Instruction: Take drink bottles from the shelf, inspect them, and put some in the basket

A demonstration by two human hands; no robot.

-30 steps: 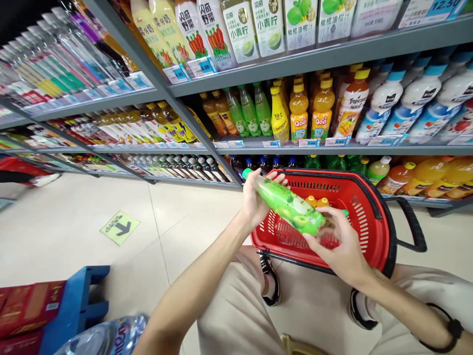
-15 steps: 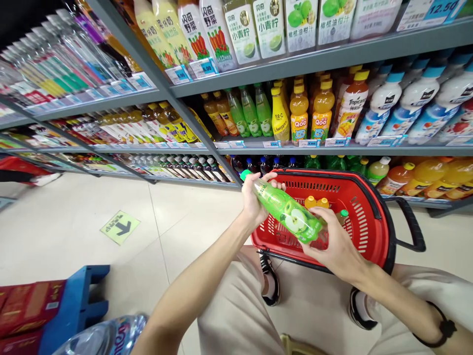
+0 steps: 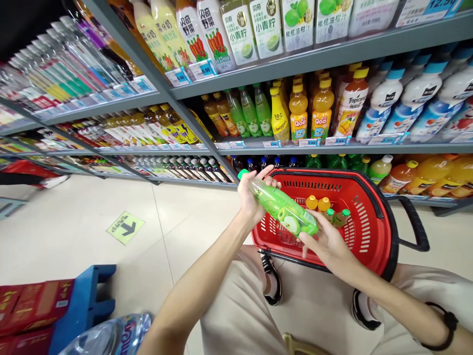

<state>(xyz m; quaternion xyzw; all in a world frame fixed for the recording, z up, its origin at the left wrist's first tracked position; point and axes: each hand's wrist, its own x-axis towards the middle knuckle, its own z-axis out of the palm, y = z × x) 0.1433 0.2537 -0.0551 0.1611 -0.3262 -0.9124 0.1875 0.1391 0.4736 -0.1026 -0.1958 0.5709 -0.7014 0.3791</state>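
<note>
Apple-labelled green drink bottle point(image 3: 284, 209) is held tilted at frame centre over red shopping basket point(image 3: 380, 241), left hand point(image 3: 252, 198) gripping its cap end, right hand point(image 3: 327, 239) gripping its base, with orange-capped bottles point(image 3: 323, 204) standing in the basket, right of centre.

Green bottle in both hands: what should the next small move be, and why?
Probably lower the green bottle into the red basket: it is tilted over the basket's open top, with the left hand near its cap and the right hand at its base, and green-capped bottles stand inside.
</note>
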